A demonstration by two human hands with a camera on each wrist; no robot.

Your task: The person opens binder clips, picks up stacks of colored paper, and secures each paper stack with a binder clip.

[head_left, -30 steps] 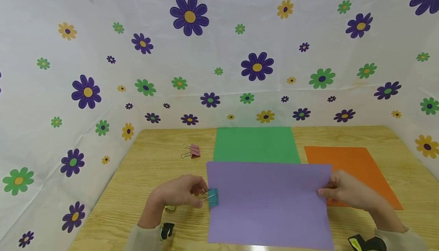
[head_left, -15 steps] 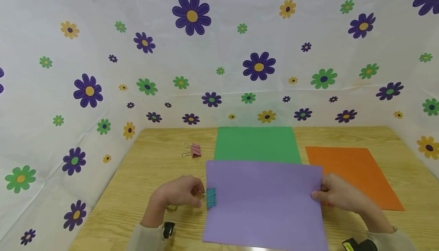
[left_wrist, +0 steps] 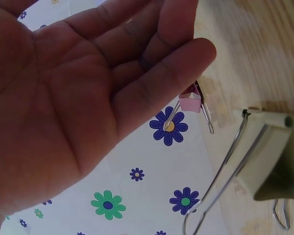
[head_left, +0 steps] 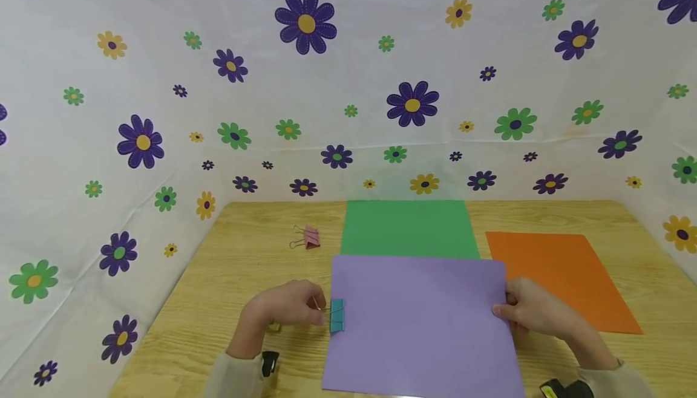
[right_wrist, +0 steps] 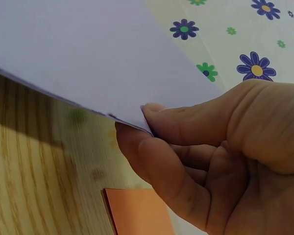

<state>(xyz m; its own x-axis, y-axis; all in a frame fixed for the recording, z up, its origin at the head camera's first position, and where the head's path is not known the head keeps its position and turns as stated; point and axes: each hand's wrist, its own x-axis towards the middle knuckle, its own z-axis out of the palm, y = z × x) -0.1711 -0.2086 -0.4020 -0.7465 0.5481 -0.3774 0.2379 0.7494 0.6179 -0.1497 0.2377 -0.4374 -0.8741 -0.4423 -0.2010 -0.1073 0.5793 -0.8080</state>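
Note:
A purple sheet of paper [head_left: 419, 325] is held up in front of me, with a teal binder clip [head_left: 337, 315] on its left edge. My left hand [head_left: 288, 304] pinches the clip's wire handles at that edge; in the left wrist view the hand [left_wrist: 83, 93] hides the teal clip and the sheet. At the opposite edge, my right hand [head_left: 536, 304] grips the sheet. The right wrist view shows the thumb on top of the paper [right_wrist: 88, 58] and curled fingers beneath it.
Beyond the purple sheet lie a green sheet [head_left: 408, 228] and, to the right, an orange sheet [head_left: 561, 280]. A pink binder clip [head_left: 312, 237] rests at the back left. Under my left wrist sits a cream binder clip [left_wrist: 269, 152]. Flowered white cloth [head_left: 348, 83] borders the wooden table [head_left: 218, 289].
My right hand and the sheet's right edge have shifted left. The teal clip and my left hand stay almost in place at the left edge.

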